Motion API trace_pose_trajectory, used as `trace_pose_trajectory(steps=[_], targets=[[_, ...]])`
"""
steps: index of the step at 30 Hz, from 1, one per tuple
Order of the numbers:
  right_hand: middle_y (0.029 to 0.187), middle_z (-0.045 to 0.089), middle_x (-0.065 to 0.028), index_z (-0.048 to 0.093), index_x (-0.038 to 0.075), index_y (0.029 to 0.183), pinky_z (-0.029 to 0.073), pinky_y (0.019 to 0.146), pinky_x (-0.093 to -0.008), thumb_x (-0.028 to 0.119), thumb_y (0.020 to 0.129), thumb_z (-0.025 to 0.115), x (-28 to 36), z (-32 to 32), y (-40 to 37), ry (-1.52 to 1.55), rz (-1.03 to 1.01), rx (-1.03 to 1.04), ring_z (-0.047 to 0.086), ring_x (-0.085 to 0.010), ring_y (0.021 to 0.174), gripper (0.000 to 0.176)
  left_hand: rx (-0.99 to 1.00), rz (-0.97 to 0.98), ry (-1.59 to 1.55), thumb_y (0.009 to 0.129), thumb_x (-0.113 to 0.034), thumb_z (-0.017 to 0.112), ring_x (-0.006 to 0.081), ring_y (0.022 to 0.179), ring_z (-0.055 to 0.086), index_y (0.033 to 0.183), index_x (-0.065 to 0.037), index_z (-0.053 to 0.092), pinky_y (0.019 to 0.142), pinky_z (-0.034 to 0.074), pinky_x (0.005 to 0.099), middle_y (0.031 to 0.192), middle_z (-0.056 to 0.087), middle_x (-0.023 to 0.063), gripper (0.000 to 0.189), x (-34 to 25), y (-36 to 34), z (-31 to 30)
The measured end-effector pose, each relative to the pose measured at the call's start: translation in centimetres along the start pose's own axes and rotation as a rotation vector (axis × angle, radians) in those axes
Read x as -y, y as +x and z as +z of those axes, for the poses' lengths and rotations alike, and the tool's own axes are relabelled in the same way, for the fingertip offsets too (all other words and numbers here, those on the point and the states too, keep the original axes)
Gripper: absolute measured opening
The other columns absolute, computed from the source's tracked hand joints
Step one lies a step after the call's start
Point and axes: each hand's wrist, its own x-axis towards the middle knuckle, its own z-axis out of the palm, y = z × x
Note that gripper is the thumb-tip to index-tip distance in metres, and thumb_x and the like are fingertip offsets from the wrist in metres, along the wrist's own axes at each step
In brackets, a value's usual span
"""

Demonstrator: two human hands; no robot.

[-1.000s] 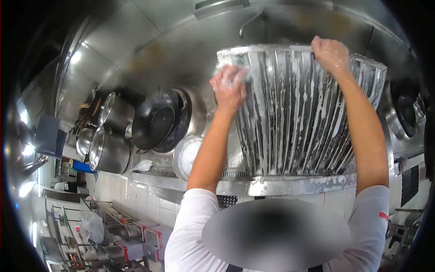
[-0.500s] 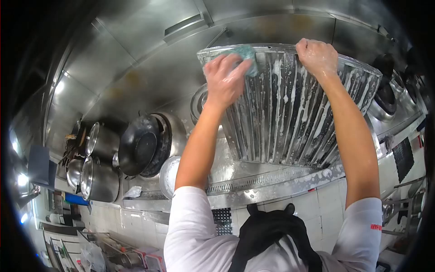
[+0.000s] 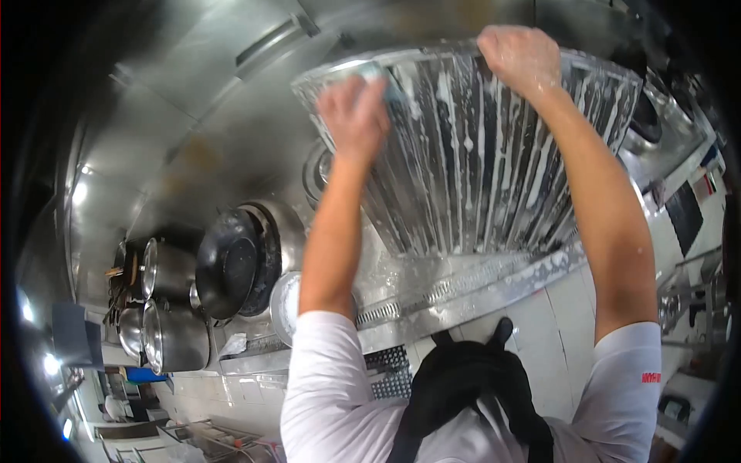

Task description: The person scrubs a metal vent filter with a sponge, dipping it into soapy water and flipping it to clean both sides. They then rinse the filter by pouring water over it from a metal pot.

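Observation:
A ribbed metal range hood filter [image 3: 463,166], streaked with white suds, stands tilted on the steel counter [image 3: 394,278]. My right hand [image 3: 523,63] is closed over its top edge, right of the middle. My left hand [image 3: 353,116] lies near the upper left corner, its fingers bent over a green scouring pad [image 3: 392,86] pressed against the ribs. Motion smears that hand and the pad, and the fingers partly cover the pad. Foam also clings to the filter's frame and to the back of my right hand.
Left along the counter stand a black wok [image 3: 228,266], steel pots [image 3: 176,336] and a round white-filled dish [image 3: 285,309]. A slotted drain channel [image 3: 378,312] follows the front edge. More pans [image 3: 647,123] sit at the right. Below is a white tiled floor [image 3: 532,324].
The view has shifted, so the scene sits differently in it. My left hand has moved with the pad toward the filter's upper left corner. My right hand keeps its grip on the top edge.

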Motion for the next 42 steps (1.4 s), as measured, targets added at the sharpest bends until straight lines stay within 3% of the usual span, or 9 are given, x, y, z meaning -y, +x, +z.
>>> trace_pose_trajectory(steps=[6, 11, 17, 23, 27, 31, 35, 39, 42], targets=[[0.085, 0.071, -0.0172, 0.071, 0.006, 0.081, 0.055, 0.075, -0.0469, 0.029, 0.090, 0.045, 0.8, -0.5, 0.2, -0.092, 0.033, 0.181, 0.070, -0.0342, 0.083, 0.036, 0.144, 0.086, -0.062, 0.070, -0.022, 0.071, 0.0254, 0.093, 0.056, 0.100, -0.021, 0.069, 0.072, 0.039, 0.0438, 0.106, 0.058, 0.0033, 0.030, -4.8, -17.0, 0.4], [0.074, 0.071, -0.0143, 0.072, 0.010, 0.071, 0.056, 0.064, -0.0452, 0.025, 0.083, 0.049, 1.0, 1.4, 0.5, -0.161, 0.078, 0.067, 0.070, -0.0312, 0.068, 0.030, 1.063, 0.054, -0.477, 0.076, -0.014, 0.064, 0.0262, 0.092, 0.061, 0.107, -0.014, 0.065, 0.079, 0.049, 0.0452, 0.112, 0.063, 0.0058, 0.031, -14.6, -37.5, -4.9], [0.073, 0.071, -0.0146, 0.072, 0.010, 0.069, 0.053, 0.064, -0.0461, 0.030, 0.087, 0.044, 0.5, 2.3, 0.9, -0.143, 0.166, 0.095, 0.069, -0.0314, 0.066, 0.038, 0.625, -0.195, -0.529, 0.069, -0.008, 0.064, 0.0296, 0.088, 0.056, 0.099, -0.010, 0.068, 0.078, 0.044, 0.0439, 0.101, 0.062, 0.0095, 0.031, -11.8, -28.2, -4.9], [0.074, 0.071, -0.0124, 0.071, 0.010, 0.073, 0.051, 0.068, -0.0435, 0.028, 0.086, 0.046, 0.5, 2.6, 0.6, -0.200, 0.093, 0.028, 0.070, -0.0265, 0.070, 0.033, 0.143, 0.136, -0.158, 0.071, -0.012, 0.067, 0.0278, 0.103, 0.057, 0.110, -0.024, 0.069, 0.083, 0.042, 0.0441, 0.112, 0.063, 0.0047, 0.040, -4.1, 4.3, -0.3], [0.074, 0.072, -0.0111, 0.071, 0.011, 0.071, 0.052, 0.065, -0.0442, 0.028, 0.085, 0.047, 0.1, 2.0, 0.4, -0.154, 0.040, 0.051, 0.070, -0.0267, 0.069, 0.032, 0.185, 0.072, -0.213, 0.075, -0.016, 0.067, 0.0298, 0.105, 0.057, 0.107, -0.019, 0.066, 0.080, 0.044, 0.0472, 0.114, 0.062, 0.0076, 0.032, -7.9, -5.0, 2.8], [0.073, 0.072, -0.0098, 0.071, 0.013, 0.065, 0.052, 0.064, -0.0439, 0.029, 0.086, 0.048, 0.6, 1.4, 0.7, -0.105, 0.137, 0.077, 0.070, -0.0275, 0.071, 0.035, 1.341, -0.066, -0.394, 0.084, -0.028, 0.058, 0.0291, 0.110, 0.057, 0.114, -0.015, 0.061, 0.091, 0.046, 0.0483, 0.124, 0.057, 0.0103, 0.032, -17.3, -32.5, 0.9], [0.082, 0.070, -0.0109, 0.066, 0.010, 0.082, 0.053, 0.067, -0.0469, 0.028, 0.090, 0.041, -0.5, 1.7, 0.7, -0.128, 0.043, 0.108, 0.067, -0.0333, 0.078, 0.032, 1.260, 0.266, -0.457, 0.079, -0.016, 0.062, 0.0233, 0.097, 0.060, 0.106, -0.016, 0.063, 0.078, 0.047, 0.0415, 0.114, 0.062, 0.0073, 0.027, -18.6, -30.9, -2.0], [0.087, 0.071, -0.0112, 0.067, 0.009, 0.087, 0.053, 0.072, -0.0477, 0.031, 0.091, 0.038, 0.1, -1.0, 0.6, 0.066, 0.168, 0.157, 0.067, -0.0355, 0.083, 0.037, 0.340, 0.079, -0.463, 0.070, -0.017, 0.069, 0.0265, 0.103, 0.059, 0.114, -0.019, 0.065, 0.081, 0.045, 0.0447, 0.111, 0.063, 0.0072, 0.045, -11.0, -14.3, 0.3], [0.093, 0.071, -0.0134, 0.068, 0.010, 0.090, 0.052, 0.078, -0.0481, 0.034, 0.092, 0.035, -1.2, -2.1, 2.1, 0.108, 0.127, 0.358, 0.066, -0.0373, 0.090, 0.042, 0.077, 0.234, -0.269, 0.066, -0.012, 0.069, 0.0245, 0.105, 0.057, 0.121, -0.027, 0.064, 0.080, 0.040, 0.0437, 0.115, 0.063, 0.0011, 0.057, -8.4, 2.0, 0.2]])
